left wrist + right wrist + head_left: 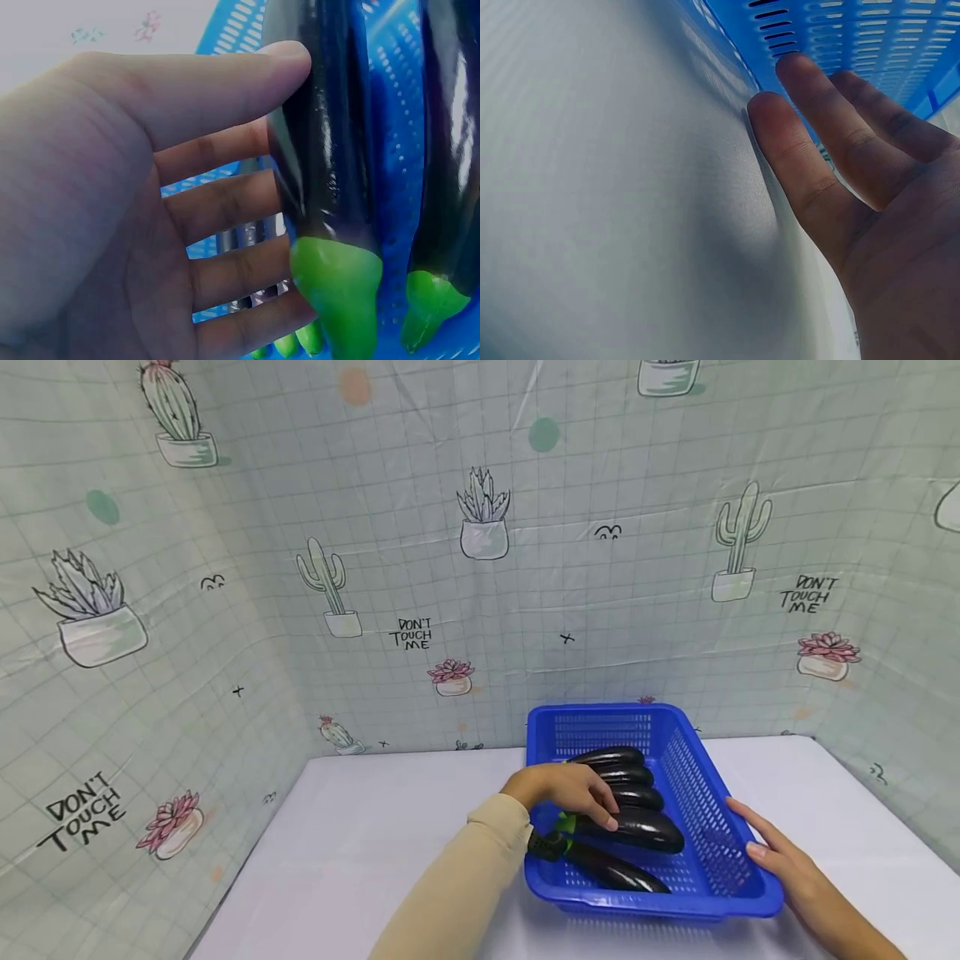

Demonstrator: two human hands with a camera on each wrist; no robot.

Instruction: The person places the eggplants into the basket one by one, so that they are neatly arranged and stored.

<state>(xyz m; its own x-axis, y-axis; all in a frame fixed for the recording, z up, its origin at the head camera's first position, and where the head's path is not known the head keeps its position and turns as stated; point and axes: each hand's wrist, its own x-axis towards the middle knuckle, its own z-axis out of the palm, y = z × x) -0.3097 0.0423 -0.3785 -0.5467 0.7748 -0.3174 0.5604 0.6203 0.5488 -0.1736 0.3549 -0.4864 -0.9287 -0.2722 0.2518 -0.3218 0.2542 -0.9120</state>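
My left hand (581, 789) reaches over the left side of a blue plastic basket (727, 906) and holds a glossy dark eggplant (651, 830). In the left wrist view its thumb lies along one side of the eggplant (326, 150), with the other fingers partly hidden behind it, just above the green cap. Another eggplant (611, 867) lies nearer me in the basket, apart from the held one. Several more eggplants (622, 774) lie side by side behind the hand. My right hand (791, 868) holds the basket's right rim; in the right wrist view its fingers (791, 154) touch the outer wall.
The basket stands on a white-covered table (375, 852), right of the middle. A patterned cloth (420, 577) with cacti and lettering hangs behind and on both sides. The basket's slotted walls rise around the eggplants.
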